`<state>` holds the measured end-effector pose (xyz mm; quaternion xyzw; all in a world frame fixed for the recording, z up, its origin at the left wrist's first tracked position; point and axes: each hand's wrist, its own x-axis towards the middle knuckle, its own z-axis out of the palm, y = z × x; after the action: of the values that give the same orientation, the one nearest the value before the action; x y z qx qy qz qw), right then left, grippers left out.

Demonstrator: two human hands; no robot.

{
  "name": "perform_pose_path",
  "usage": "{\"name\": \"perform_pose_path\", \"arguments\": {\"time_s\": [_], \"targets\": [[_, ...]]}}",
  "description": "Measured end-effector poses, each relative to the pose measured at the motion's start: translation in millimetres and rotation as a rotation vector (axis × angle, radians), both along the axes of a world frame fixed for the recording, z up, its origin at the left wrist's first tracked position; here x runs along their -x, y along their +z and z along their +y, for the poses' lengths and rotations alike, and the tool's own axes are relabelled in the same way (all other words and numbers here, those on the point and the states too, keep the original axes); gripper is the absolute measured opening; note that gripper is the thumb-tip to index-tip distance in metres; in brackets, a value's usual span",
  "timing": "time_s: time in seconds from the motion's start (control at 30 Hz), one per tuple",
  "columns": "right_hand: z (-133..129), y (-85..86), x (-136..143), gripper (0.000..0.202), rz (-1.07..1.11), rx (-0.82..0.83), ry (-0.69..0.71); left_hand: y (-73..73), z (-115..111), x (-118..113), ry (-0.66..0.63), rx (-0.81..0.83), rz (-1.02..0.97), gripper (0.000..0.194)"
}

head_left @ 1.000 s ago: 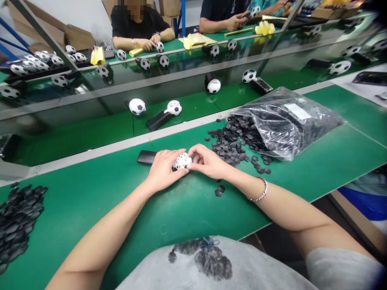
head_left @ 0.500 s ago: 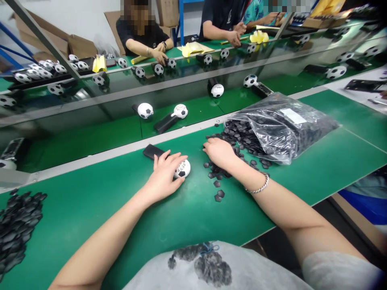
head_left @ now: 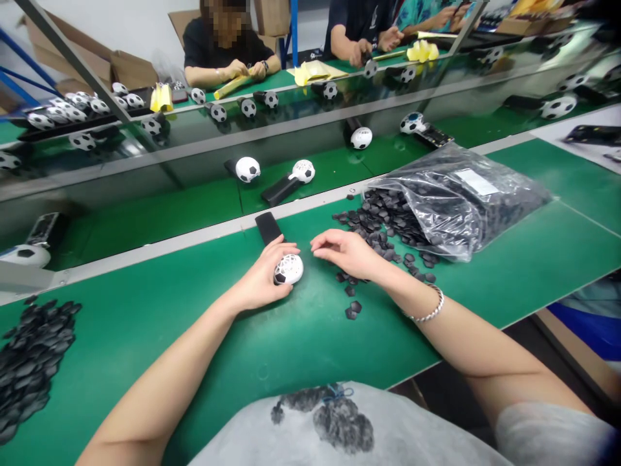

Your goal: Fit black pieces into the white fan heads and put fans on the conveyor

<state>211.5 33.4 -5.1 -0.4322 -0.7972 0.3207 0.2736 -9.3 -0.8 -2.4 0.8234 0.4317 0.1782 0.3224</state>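
My left hand (head_left: pixel 264 275) is wrapped round a white soccer-ball head with open cut-outs (head_left: pixel 290 268), which has a black handle (head_left: pixel 268 228) pointing away from me on the green table. At least one black panel sits in the ball. My right hand (head_left: pixel 342 249) hovers just right of the ball, thumb and fingertips pinched together; whatever is between them is too small to make out. Behind and beneath it, loose black pentagon pieces (head_left: pixel 356 307) spread across the table, spilling from a clear plastic bag (head_left: pixel 456 200).
Another heap of black pieces (head_left: pixel 36 362) lies at the left. Beyond the metal rail, a green conveyor (head_left: pixel 184 207) carries several soccer-ball pieces with handles (head_left: pixel 284 188). Across it, co-workers (head_left: pixel 228 52) sit at a bench with yellow sheets (head_left: pixel 317 72) and more balls.
My right hand has come away from the black pieces, moving left toward the ball. My left hand has turned the ball, so its handle now points more directly away. Items on the conveyor have shifted.
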Motion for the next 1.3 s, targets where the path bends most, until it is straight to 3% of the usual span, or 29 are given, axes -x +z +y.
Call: {"name": "perform_pose_path", "arguments": {"time_s": [0.1, 0.17, 0.37, 0.57, 0.9, 1.1, 1.3], "targets": [[-13, -0.1, 10, 0.007, 0.172, 0.193, 0.148, -1.1, 1, 2, -0.055, 0.006, -0.029, 0.059], [-17, -2.8, 15, 0.007, 0.209, 0.284, 0.173, -1.0, 2, 3, -0.058, 0.016, -0.037, 0.059], [-18, -7.3, 22, 0.003, 0.241, 0.184, 0.173, -3.1, 2, -1, -0.006, 0.005, -0.085, 0.048], [-17, -7.2, 25, 0.004, 0.284, 0.204, 0.165, -5.5, 1, -5, 0.023, -0.034, -0.08, 0.037], [-21, -13.9, 28, 0.005, 0.328, 0.174, 0.106, -13.2, 0, -2, 0.035, -0.081, -0.136, 0.037], [-21, -31.5, 35, 0.013, 0.539, 0.339, 0.061, -18.4, 1, -3, 0.032, -0.131, -0.202, 0.034], [-16, -27.4, 34, 0.02, 0.483, 0.418, 0.12, -19.5, 0, -4, 0.023, -0.162, -0.201, 0.032]]}}
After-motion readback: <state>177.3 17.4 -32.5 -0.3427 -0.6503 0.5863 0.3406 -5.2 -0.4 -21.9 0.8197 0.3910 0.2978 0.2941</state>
